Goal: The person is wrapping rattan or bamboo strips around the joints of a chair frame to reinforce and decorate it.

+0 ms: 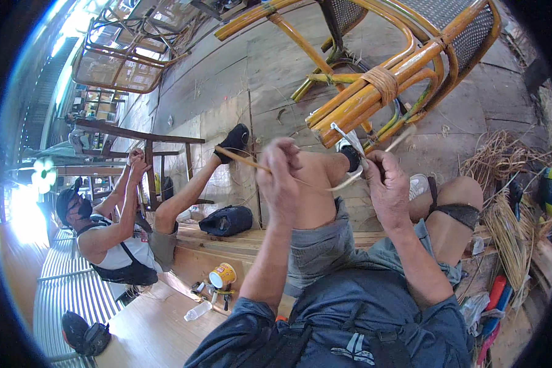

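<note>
In front of me lies a yellow-brown rattan chair frame, with a woven cane band wrapped around its poles. My left hand, smeared by motion, is closed around a thin rattan strip. One end of the strip sticks out to the left, and a pale length curves toward my other hand. My right hand pinches the pale strip just below the ends of the poles. Beside its fingertips runs a narrow whitish piece reaching up to the pole ends; its kind is unclear.
At left, a co-worker sits by a dark wooden frame. A dark bag, a yellow tub and a clear bottle lie near my left arm. Loose rattan strips pile up at right; another chair stands far left.
</note>
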Demonstrator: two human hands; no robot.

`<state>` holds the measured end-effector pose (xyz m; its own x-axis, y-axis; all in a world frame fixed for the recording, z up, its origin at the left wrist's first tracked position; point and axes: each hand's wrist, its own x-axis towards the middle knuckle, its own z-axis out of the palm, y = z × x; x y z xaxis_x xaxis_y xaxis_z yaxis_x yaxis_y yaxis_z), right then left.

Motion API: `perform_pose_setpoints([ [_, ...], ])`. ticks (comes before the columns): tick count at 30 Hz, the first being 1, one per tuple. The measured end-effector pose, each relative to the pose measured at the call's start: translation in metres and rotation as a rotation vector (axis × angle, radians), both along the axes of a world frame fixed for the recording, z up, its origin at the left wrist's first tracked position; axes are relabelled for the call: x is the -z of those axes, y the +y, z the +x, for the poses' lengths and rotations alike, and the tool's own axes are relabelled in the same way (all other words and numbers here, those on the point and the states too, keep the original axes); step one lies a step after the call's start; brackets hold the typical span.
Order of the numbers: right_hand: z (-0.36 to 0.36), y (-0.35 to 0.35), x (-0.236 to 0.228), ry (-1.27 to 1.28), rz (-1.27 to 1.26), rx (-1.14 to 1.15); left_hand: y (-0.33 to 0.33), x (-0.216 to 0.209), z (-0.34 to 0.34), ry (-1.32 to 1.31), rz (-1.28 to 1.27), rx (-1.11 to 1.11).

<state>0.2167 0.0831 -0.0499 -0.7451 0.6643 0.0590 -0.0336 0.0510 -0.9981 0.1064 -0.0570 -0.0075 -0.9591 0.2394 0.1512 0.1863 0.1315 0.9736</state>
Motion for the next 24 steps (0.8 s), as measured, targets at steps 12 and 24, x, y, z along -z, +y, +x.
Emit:
perform_pose_setpoints([
  [12, -0.002, -0.002, -0.006, -0.044, 0.236, 0.044, 0.013, 0.011, 0.02, 0.397, -0.269, 0.12],
  [24, -0.005, 0.004, -0.008, -0.011, 0.379, 0.025, 0.014, 0.015, 0.02, 0.391, -0.241, 0.122],
])
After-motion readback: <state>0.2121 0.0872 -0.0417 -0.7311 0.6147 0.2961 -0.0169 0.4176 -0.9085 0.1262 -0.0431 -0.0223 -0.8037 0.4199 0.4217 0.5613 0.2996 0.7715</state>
